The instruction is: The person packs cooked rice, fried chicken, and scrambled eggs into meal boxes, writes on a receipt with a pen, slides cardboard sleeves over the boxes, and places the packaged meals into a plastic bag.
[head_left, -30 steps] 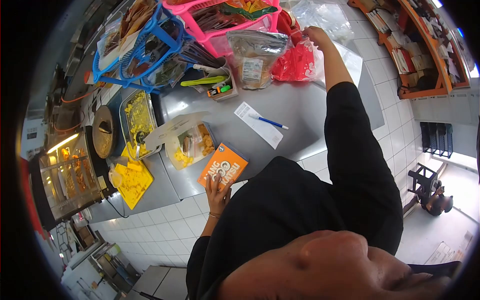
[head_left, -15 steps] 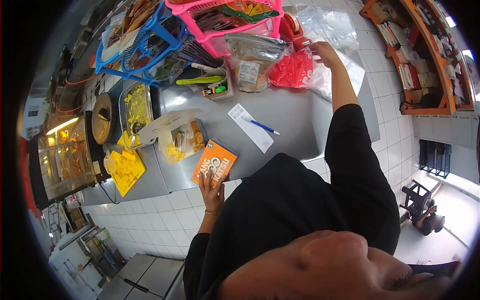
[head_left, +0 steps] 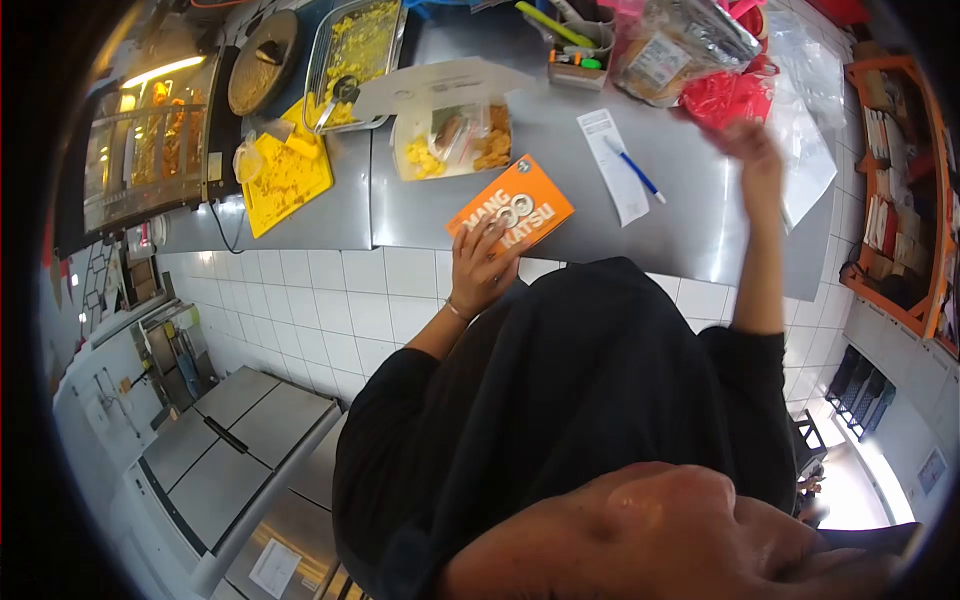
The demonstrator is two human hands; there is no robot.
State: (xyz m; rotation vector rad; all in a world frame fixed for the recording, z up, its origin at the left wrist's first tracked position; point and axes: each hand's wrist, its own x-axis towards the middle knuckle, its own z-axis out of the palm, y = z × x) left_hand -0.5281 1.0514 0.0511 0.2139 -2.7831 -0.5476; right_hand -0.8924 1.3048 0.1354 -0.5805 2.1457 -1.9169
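Left hand [head_left: 483,262]: clamped on the lower corner of an orange printed carton [head_left: 530,195], fingers spread over the lettered face, a bracelet at the wrist. Carton: one, lettered "MANG" and "KATSU", tilted at the near edge of the steel counter [head_left: 420,212]; whether its underside rested there could not be told. Right hand [head_left: 745,148]: raised over the counter's right portion, near a red plastic bag [head_left: 722,97], blurred; whether its fingers were apart, together or around something could not be told. White meal box [head_left: 400,95]: one, lid up, just beyond the carton, holding yellow pieces [head_left: 425,157], a clear sachet [head_left: 455,140] and browned breaded pieces [head_left: 495,148]. Paper slip [head_left: 612,178]: one, printed, right of the carton, a blue pen [head_left: 640,173] lying across it. Yellow cutting board [head_left: 318,180]: one, smeared, left of the meal box. Rectangular tray [head_left: 398,42]: one, beyond the board, containing yellow food and a dark-ended serving utensil [head_left: 344,88]. Stationery holder [head_left: 577,77]: one, beyond the slip, with markers. Zip bag [head_left: 660,58]: one, labelled, beside the red bag. Lit display case [head_left: 150,140]: one, far left. Orange shelf unit [head_left: 905,195]: one, far right, stocked with papers.
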